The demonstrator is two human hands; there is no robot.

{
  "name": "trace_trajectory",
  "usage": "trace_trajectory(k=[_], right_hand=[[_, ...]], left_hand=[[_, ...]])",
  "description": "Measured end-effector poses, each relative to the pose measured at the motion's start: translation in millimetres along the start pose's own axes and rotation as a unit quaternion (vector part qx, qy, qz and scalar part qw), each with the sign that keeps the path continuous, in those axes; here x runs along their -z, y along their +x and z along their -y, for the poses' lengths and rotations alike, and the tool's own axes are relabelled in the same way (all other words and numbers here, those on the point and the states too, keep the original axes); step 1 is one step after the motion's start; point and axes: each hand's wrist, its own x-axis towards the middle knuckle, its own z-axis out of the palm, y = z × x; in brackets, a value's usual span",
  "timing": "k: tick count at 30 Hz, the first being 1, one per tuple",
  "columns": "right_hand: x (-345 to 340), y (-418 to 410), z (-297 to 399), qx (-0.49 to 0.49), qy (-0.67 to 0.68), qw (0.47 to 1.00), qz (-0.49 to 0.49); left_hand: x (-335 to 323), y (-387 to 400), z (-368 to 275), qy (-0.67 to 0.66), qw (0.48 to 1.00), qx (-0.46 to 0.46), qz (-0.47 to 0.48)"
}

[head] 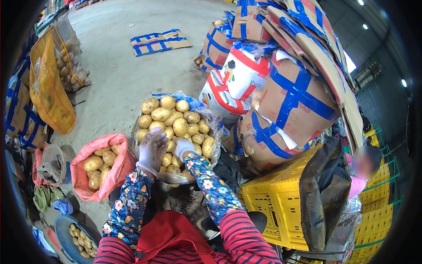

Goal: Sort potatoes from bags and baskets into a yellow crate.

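Observation:
Potatoes [179,127] fill a container lined with clear plastic [216,130] in front of me. My left hand [151,152], in a pale, soiled glove, is over the near left side of the heap. Its fingers are apart and nothing shows in it. My right hand [183,147], also gloved, reaches down among the potatoes near the middle; its fingertips are hidden, so I cannot tell whether it grips one. Left of my left hand stands a pink woven sack [80,171], its mouth rolled down around several large potatoes [95,165].
Taped cardboard boxes [293,95] rise at the right, beside white-and-red cartons [245,74]. Yellow crates [277,204] stand near my right arm; a person [357,178] is beyond them. At left are a blue basin [64,231] with potatoes, a bucket [57,165] and a yellow sack [49,85].

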Motion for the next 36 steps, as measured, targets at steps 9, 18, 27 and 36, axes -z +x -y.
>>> trace_trajectory(k=[9, 18, 27, 36], right_hand=[[19, -6, -79, -0.048, 0.563, 0.824, 0.050], [93, -140, -67, 0.010, 0.712, 0.694, 0.110], [93, -170, -69, -0.069, 0.605, 0.791, -0.065], [74, -151, -121, 0.014, 0.672, 0.719, -0.174]], left_hand=[[-27, -2, 0, 0.042, 0.997, -0.004, 0.060], [-58, -28, 30, 0.333, 0.857, -0.124, 0.373], [-61, -37, 43, 0.248, 0.905, 0.037, 0.344], [-63, -23, 44, 0.142, 0.927, 0.181, 0.297]])
